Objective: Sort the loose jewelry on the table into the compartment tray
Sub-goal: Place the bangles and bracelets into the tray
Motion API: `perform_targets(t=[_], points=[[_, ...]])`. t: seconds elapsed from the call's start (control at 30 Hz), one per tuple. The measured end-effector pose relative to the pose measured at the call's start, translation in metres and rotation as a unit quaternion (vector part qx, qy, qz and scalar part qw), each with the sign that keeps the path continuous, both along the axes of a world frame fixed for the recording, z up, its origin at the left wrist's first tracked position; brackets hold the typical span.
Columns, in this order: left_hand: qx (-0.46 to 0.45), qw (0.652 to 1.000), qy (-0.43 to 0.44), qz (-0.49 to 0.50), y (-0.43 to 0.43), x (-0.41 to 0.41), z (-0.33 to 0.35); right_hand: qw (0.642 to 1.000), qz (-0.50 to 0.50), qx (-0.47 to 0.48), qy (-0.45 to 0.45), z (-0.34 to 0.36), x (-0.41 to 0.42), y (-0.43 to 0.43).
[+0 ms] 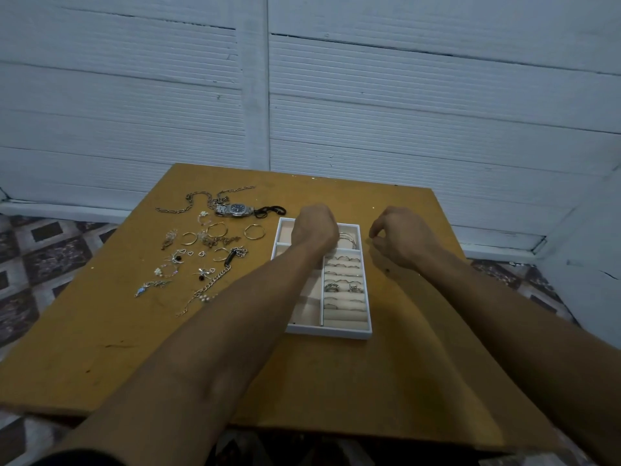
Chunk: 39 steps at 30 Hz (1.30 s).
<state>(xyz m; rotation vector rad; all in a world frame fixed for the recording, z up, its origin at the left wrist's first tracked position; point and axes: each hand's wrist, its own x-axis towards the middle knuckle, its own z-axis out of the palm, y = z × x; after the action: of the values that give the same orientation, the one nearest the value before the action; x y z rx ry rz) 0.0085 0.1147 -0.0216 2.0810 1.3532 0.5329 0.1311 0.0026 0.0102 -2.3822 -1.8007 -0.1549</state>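
Yellow-brown table [100,331] against white ribbed wall [403,112], patterned tile floor [43,250] – left hand [314,227] over compartment tray [329,332], right hand [400,240] beside it – can't tell either grip.

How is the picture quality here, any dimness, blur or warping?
Head view: dim, bluish light; the wall lines bow from wide-angle distortion; the forearms cast soft shadows on the table; the loose jewelry looks soft, fine detail unreadable.

A yellow-brown table [100,348] stands before a wall [420,112] of white ribbed panels, divided by an upright white post [257,95]. Dark, diamond-patterned tiles cover the floor [40,250]. The light is dim and bluish.
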Motion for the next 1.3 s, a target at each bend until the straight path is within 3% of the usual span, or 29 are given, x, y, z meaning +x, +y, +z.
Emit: perform_targets(t=[0.7, 0.9, 1.07, 1.2, 1.3], points=[[-0.008, 0.999, -0.03, -0.006, -0.006, -0.004, 0.0, 1.0, -0.016, -0.01, 0.02, 0.002, -0.005, -0.007], [0.021, 0.998, -0.047, -0.025, 0.006, -0.031, 0.016, 0.987, -0.022, 0.008, 0.162, 0.009, -0.019, 0.005], [0.064, 0.997, -0.01, -0.053, 0.035, -0.094, 0.032, 0.972, -0.002, 0.034, 0.233, 0.01, -0.053, 0.035], [0.109, 0.993, 0.038, -0.03, 0.06, -0.145, 0.028, 0.975, 0.032, 0.025, 0.218, 0.006, -0.094, 0.063], [0.128, 0.989, 0.077, -0.01, 0.073, -0.171, 0.019, 0.986, 0.058, 0.012, 0.156, 0.003, -0.122, 0.082]])
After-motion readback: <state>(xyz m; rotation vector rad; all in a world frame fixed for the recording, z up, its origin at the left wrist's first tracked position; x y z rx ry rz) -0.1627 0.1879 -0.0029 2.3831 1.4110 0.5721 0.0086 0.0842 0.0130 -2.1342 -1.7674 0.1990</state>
